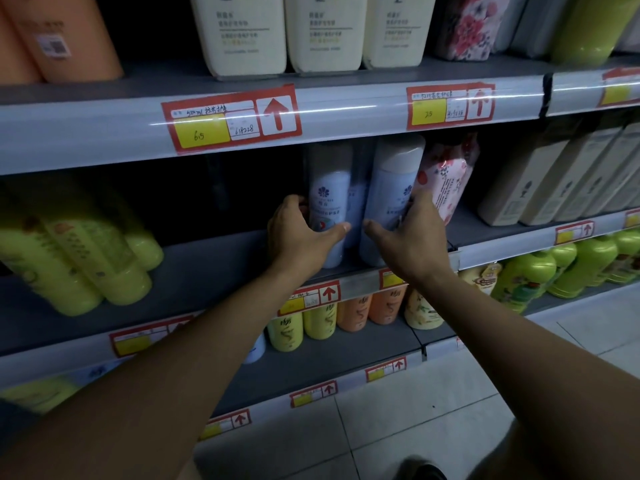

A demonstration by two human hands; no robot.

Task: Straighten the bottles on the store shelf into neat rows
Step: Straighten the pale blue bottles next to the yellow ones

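Left hand (pixel 300 227) wraps left pale-blue bottle (pixel 329 199), right hand (pixel 412 233) wraps right pale-blue bottle (pixel 389 202); both near middle shelf (pixel 214 268) front edge. Likely rigid, smooth, top-heavy plastic; grip low on body.

My left grip (pixel 298 230) covers the lower left side of the left pale blue bottle (pixel 329 199), and my right grip (pixel 412 233) hides the lower right of the right pale blue bottle (pixel 388 202), so I can't see where my fingers sit behind either one. The yellow-green bottles (pixel 79 258) at far left are blurred and their labels unreadable, while the cream bottles (pixel 239 32) on the upper shelf are cut off by the top edge. I can't read the print on the floral pouch (pixel 446 178), and the dark gap behind the blue bottles tells me nothing.
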